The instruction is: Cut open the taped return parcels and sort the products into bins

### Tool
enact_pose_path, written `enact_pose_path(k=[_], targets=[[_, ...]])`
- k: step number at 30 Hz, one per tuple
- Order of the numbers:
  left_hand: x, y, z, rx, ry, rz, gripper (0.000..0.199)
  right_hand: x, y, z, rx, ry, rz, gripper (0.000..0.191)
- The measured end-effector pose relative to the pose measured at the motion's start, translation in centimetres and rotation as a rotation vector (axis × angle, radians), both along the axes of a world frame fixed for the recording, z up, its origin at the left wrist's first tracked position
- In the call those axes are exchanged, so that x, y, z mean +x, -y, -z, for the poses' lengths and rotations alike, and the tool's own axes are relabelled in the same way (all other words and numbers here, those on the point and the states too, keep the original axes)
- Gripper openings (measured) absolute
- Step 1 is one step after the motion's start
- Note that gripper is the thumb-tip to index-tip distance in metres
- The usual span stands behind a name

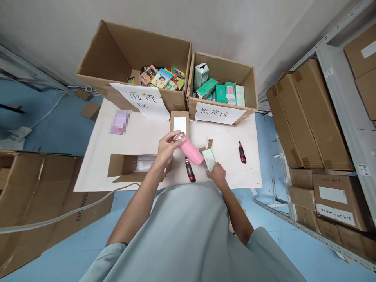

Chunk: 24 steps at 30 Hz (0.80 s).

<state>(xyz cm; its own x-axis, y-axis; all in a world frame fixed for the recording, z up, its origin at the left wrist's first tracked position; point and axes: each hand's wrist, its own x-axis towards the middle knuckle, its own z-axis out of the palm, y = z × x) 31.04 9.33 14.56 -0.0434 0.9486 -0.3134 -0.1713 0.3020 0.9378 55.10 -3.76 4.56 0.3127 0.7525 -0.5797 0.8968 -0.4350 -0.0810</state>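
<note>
A pink bottle with a silver top is held at its top end by my left hand, tilted down to the right over the table. My right hand grips the lower end of a small pale-green and white carton, whose brown cardboard flaps stand out at the far end. Below the bottle lies a black and red box cutter. Left of my left forearm sits an open cardboard box with white paper inside. Behind the bottle stands a small brown box with a white label.
Two large cartons stand at the back of the white table: the left one has colourful booklets, the right one green boxes. A second box cutter lies right, a blurred purple item left. Shelving with boxes lines the right.
</note>
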Motion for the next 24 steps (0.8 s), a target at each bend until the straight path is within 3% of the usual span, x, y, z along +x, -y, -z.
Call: enact_pose_path(k=[8,12,16,20,24], targets=[[1.3,-1.2,1.5,-0.097,0.182,0.021,0.075,3.5,3.3,-1.7,0.183,-0.190,-0.133,0.059],[1.7,-1.4,2.1,-0.043,0.150,-0.029,0.073,4.3,4.4,-2.0,0.272,-0.239,-0.107,0.063],[2.2,-1.2,1.8,0.051,0.067,-0.061,0.072,4.1,4.5,-2.5,0.303,-0.273,-0.092,0.065],[3.3,0.1,0.6,0.187,-0.021,0.030,0.067,2.7,3.9,-3.4,0.340,-0.338,-0.038,0.073],[4.2,1.4,-0.3,0.218,-0.072,0.228,0.065,1.2,3.1,-4.3,0.449,-0.437,0.014,0.078]])
